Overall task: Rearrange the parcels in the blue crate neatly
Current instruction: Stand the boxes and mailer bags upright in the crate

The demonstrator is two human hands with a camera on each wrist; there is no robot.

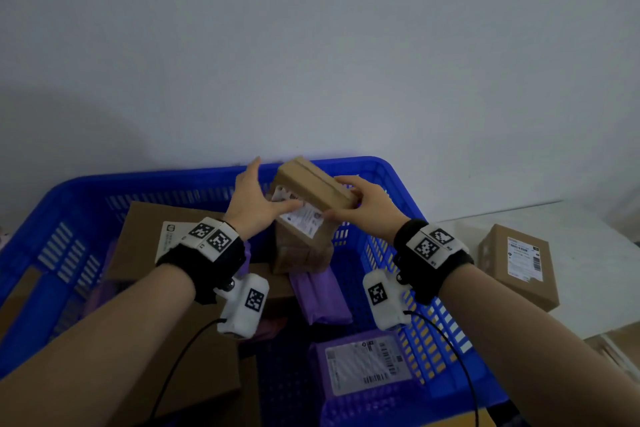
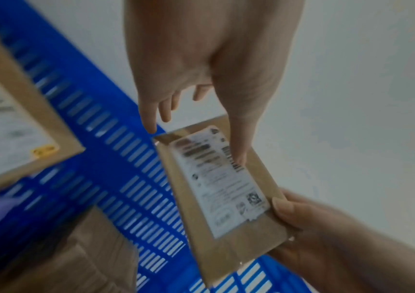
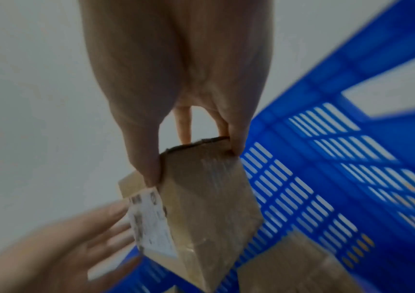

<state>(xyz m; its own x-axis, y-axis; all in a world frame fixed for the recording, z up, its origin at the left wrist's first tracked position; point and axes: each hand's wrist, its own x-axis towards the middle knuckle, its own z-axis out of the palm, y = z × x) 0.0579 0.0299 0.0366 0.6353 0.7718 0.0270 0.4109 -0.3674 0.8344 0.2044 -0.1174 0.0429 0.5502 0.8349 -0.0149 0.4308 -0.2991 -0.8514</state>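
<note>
A small brown parcel (image 1: 311, 184) with a white label is held tilted above the far right corner of the blue crate (image 1: 86, 191). My right hand (image 1: 360, 203) grips its near end between thumb and fingers; the right wrist view shows that grip on the parcel (image 3: 201, 198). My left hand (image 1: 259, 198) is open, fingers straight, with the thumb resting on the label. In the left wrist view the thumb (image 2: 239, 154) touches the parcel (image 2: 228, 255) over the slotted crate wall (image 2: 116, 158).
Under the held parcel stands a stack of brown boxes (image 1: 301, 253). A large flat box (image 1: 145, 239) lies at the crate's left, and purple mailers (image 1: 318, 295) and a labelled purple parcel (image 1: 363, 364) lie nearer. Another brown box (image 1: 519, 263) sits outside on a white table.
</note>
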